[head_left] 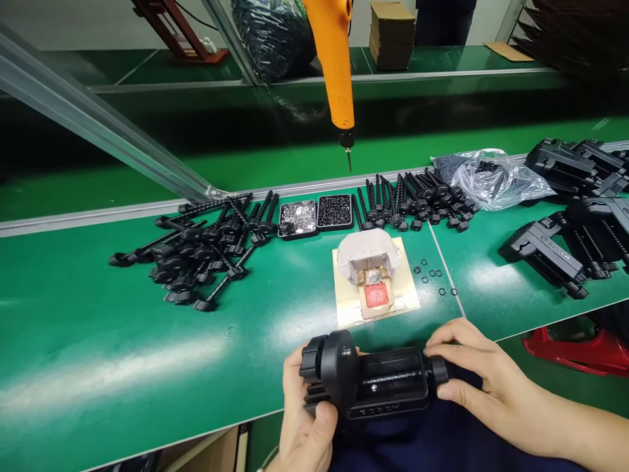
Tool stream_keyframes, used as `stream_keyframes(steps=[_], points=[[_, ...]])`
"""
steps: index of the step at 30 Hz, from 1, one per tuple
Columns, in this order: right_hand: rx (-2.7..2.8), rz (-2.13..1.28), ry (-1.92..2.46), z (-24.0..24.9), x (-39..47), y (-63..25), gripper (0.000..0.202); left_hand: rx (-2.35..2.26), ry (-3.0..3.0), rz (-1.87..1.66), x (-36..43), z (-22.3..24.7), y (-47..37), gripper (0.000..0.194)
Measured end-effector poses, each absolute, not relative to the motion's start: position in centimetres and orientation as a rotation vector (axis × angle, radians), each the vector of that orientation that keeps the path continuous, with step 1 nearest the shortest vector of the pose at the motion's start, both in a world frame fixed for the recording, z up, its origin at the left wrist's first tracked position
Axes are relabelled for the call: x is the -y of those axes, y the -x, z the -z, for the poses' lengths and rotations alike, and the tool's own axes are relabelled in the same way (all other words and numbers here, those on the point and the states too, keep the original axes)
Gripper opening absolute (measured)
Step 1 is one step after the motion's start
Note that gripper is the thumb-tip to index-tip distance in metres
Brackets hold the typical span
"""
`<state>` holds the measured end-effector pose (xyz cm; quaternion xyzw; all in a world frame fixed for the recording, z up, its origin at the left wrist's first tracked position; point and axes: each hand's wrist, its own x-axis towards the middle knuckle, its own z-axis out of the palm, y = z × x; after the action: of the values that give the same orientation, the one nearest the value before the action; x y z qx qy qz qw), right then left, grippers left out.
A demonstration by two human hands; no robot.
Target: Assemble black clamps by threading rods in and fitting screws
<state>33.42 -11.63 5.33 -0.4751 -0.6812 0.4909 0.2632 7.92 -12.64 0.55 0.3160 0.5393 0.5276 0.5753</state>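
Note:
A black plastic clamp mount (344, 370) with raised lettering along its side lies sideways over the bench's front edge. My left hand (307, 423) is closed around its wider end, beside a ribbed knob (310, 359). At the other end, my right hand (484, 377) pinches a small black screw knob (436, 372) between thumb and fingers. A long threaded rod (393, 378) shows inside the mount's open frame. Just beyond my hands stands a pale holding fixture (367, 252) with a red pad, on a yellowish board. Several small black rings (432, 273) lie to its right.
An orange electric screwdriver (337, 72) hangs bit-down over the bench. Loose threaded knobs (189, 255) lie left, with more knobs (417, 200) behind the fixture. Two small trays (316, 226) hold tiny parts. A plastic bag (501, 187) and finished-looking mounts (545, 252) sit right.

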Motion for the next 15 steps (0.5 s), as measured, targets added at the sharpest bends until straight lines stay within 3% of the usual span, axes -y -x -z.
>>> stream_keyframes(steps=[2,10,15], points=[[1.831,-1.262,1.289,-5.37,11.61,-33.4,0.031,-1.268,-0.756,-1.246,12.62,-0.55,-7.89,0.066],[1.837,-1.326,1.264,-5.78,11.45,-33.34,0.025,-1.282,-0.796,-1.275,12.5,-0.65,-7.88,0.059],[1.777,-1.345,1.308,-5.85,11.33,-33.08,0.026,-1.282,-0.819,-1.258,12.6,-0.46,-7.76,0.066]])
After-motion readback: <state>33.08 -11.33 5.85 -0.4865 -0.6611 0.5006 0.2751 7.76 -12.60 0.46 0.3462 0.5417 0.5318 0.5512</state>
